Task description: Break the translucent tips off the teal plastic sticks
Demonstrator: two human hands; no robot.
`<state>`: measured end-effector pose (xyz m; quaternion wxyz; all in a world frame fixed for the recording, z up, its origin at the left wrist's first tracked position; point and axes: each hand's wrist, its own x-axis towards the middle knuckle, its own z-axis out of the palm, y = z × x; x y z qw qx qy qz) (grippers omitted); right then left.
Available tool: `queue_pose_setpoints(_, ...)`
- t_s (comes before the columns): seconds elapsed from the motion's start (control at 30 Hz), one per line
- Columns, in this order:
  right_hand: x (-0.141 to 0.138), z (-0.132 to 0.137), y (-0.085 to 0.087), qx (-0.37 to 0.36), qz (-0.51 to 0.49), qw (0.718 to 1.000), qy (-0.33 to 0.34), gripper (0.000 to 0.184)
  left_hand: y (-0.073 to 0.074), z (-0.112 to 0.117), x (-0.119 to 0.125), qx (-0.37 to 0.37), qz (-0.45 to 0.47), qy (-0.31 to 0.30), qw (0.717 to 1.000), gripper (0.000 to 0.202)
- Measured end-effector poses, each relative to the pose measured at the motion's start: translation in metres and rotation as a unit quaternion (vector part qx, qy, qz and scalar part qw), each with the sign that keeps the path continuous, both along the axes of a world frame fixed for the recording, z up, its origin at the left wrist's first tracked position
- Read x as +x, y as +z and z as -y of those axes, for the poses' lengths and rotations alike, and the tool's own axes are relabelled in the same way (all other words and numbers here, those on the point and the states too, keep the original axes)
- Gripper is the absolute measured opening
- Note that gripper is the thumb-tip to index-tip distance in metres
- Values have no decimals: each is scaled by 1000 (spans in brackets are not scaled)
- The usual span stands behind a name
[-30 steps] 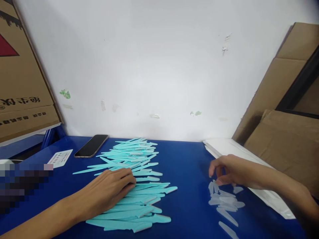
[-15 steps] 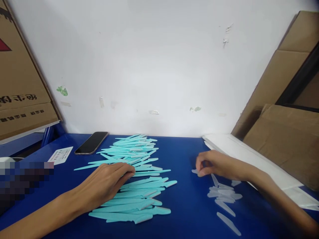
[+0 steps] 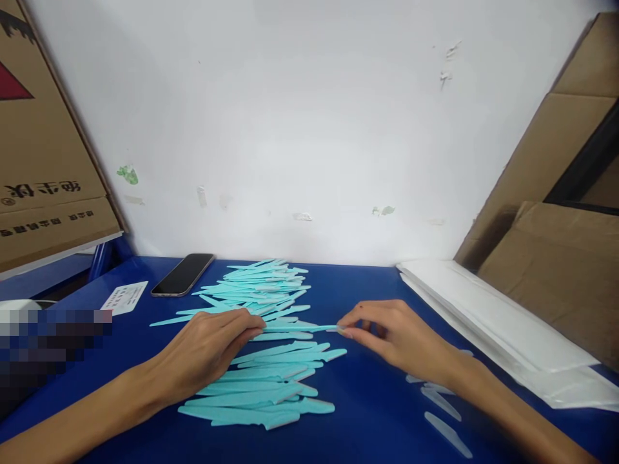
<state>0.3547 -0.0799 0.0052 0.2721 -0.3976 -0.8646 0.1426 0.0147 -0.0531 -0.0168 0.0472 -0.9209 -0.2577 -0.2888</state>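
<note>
My left hand [image 3: 220, 338] is closed on the handle of a turquoise eyebrow razor [image 3: 293, 328], held edge-on just above the others. At the razor's right end, my right hand [image 3: 394, 332] pinches a translucent blade cap [image 3: 333, 328], which meets the blade tip; how far it covers the blade I cannot tell. Turquoise razors lie in a far pile [image 3: 264, 283] and a near group [image 3: 265, 390], blades to the right. Several loose translucent caps [image 3: 447, 433] rest below my right forearm, which hides part of them.
A blue table [image 3: 377, 419] meets a white wall. At the back left lie a phone [image 3: 184, 275] and a printed card [image 3: 124, 298]. White sheets or bags [image 3: 488, 322] lie along the right, beside cardboard [image 3: 556, 270]. Another cardboard box [image 3: 53, 154] stands at left.
My right hand has moved left from beside the loose caps, carrying a cap to the razor's tip. My left hand keeps hold of the razor in nearly the same place.
</note>
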Motion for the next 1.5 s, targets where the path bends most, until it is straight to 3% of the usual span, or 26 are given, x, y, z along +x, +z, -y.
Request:
queue_pose_setpoints(0.37, 2, -2, -1, 34, -31, 999, 13, 18, -2, -2, -2, -7, -6, 2, 1000, 15)
queue_pose_setpoints(0.67, -20, 7, -16, 77, -73, 993, 58, 18, 1, 6, 0, -51, 26, -29, 998, 17)
queue_pose_setpoints(0.9, -19, 4, -18, 89, -103, 989, 53, 17, -2, 4, 0, -31, 1, -29, 999, 23)
queue_pose_setpoints(1.1, -18, 5, -16, 64, -42, 997, 7, 20, 1, 4, 4, -31, -44, -26, 998, 18)
queue_pose_setpoints(1.23, -12, 2, -14, 46, -36, 997, -57, 18, 0, -2, 1, -49, -67, 22, 996, 23)
queue_pose_setpoints(1.37, -5, -2, -14, 78, -34, 991, -106, 22, -6, -9, -6, -67, -89, 63, 992, 28)
queue_pose_setpoints(1.5, -3, -3, -14, 103, -24, 988, -111, 27, -8, -10, -8, -87, -89, 77, 989, 30)
